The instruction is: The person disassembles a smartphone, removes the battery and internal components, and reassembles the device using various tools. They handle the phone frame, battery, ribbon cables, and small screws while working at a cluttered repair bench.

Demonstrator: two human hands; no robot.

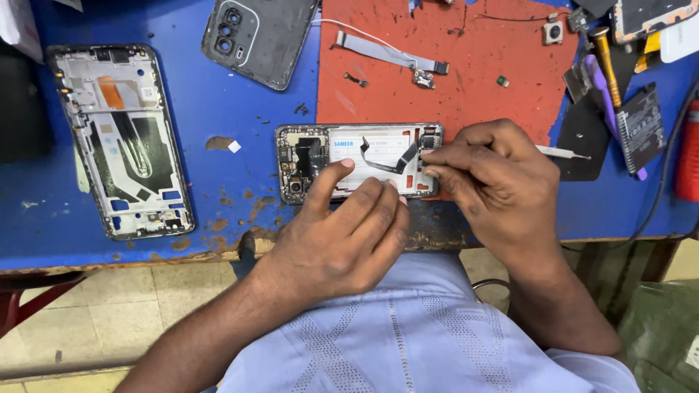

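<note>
Hands: two, the left hand (342, 240) and the right hand (495, 182), both on the one opened phone (349, 161).
Opened phones with innards showing: one.
Bare phone frames: one, the phone frame (120, 142) at the left of the counter (240, 109).
Back covers: one grey back cover (262, 33) with its camera block.
Loose ribbon cables: one ribbon cable (389, 54) on the red mat (466, 80).
Red mats: one.
Batteries: one dark battery (641, 127) at the right.
Small camera modules: one camera module (553, 31).
Screwdrivers: one gold-handled screwdriver (606, 62).
</note>
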